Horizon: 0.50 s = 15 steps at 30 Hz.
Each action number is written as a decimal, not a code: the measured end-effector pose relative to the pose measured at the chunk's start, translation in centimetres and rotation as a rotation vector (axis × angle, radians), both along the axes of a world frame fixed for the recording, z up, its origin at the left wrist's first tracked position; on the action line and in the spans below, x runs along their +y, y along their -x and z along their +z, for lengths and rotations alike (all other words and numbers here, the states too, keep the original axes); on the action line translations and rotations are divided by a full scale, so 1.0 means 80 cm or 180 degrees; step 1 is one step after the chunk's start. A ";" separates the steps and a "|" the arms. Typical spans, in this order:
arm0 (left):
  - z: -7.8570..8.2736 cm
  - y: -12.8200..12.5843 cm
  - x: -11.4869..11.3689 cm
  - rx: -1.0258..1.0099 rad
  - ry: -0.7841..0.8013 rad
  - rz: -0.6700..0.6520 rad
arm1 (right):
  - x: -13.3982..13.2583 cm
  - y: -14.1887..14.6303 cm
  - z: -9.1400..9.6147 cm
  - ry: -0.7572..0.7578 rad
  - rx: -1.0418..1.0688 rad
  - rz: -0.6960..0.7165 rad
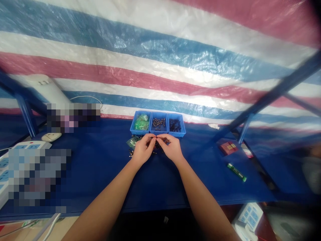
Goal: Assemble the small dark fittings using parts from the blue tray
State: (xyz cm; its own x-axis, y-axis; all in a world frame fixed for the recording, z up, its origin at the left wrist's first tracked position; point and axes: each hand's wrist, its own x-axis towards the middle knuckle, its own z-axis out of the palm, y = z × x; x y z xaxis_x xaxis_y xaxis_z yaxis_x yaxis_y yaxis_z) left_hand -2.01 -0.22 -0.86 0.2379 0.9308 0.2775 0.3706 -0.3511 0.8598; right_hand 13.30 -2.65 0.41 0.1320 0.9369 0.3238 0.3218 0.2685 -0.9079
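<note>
Striped sheet (160, 72) in red, white and blue hangs behind a blue worktop (100, 180). Three blue bins (177, 134) stand there in one row: the left holds green bags (141, 122), the middle brass-coloured parts (158, 123), the right black parts (175, 125). Just in front of the bins, the left hand (144, 148) and the right hand (172, 147) touch at the fingertips, each with thumb and forefinger pinched. What is between them, I cannot tell. Below the hands, also before the bins, lies a pile (157, 146) of small parts, with a loose bag (132, 142) at its left. Right of the bins are a red box (228, 148) and a green tube (237, 172); well left of them, a power strip (37, 144).
</note>
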 end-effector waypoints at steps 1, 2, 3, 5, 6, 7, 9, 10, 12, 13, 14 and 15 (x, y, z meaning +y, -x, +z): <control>0.000 0.000 0.000 0.0018 -0.0011 0.0016 | 0.000 0.000 0.000 0.0005 -0.0002 0.0008; 0.000 0.000 0.000 0.0055 -0.0029 0.0039 | 0.000 0.000 0.000 0.0011 -0.0005 0.0019; 0.001 0.000 0.001 0.0110 -0.0050 0.0067 | 0.001 -0.001 -0.001 0.0011 -0.0007 0.0029; 0.001 0.001 0.002 0.0240 -0.0089 0.0108 | 0.001 0.000 -0.002 0.0002 -0.0007 0.0043; 0.001 0.001 0.002 0.0287 -0.0104 0.0119 | 0.000 0.000 -0.002 -0.0002 -0.0004 0.0043; 0.001 0.002 0.002 0.0308 -0.0112 0.0125 | 0.000 0.000 -0.002 -0.0005 0.0001 0.0041; 0.001 0.002 0.002 0.0234 -0.0115 0.0124 | 0.000 0.000 -0.002 -0.0002 0.0014 0.0041; 0.000 0.002 0.001 0.0156 -0.0109 0.0111 | 0.000 0.000 -0.002 -0.0001 0.0019 0.0040; -0.001 0.001 0.001 -0.0010 -0.0093 0.0074 | 0.000 -0.001 -0.001 -0.0002 0.0026 0.0026; -0.002 0.001 0.001 -0.0064 -0.0082 0.0055 | 0.000 -0.001 -0.001 -0.0001 0.0026 0.0016; -0.003 0.000 0.001 -0.0089 -0.0074 0.0048 | 0.000 -0.001 -0.001 0.0004 0.0024 0.0007; -0.003 0.000 0.002 -0.0086 -0.0066 0.0052 | 0.000 -0.001 -0.001 0.0009 0.0021 0.0004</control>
State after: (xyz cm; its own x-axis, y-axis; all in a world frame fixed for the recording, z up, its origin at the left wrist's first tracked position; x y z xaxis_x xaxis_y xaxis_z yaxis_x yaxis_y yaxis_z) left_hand -2.01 -0.09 -1.13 0.2148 0.9284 0.3030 0.3532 -0.3631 0.8622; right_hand 13.36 -2.62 0.31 0.1330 0.9380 0.3202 0.3153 0.2663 -0.9109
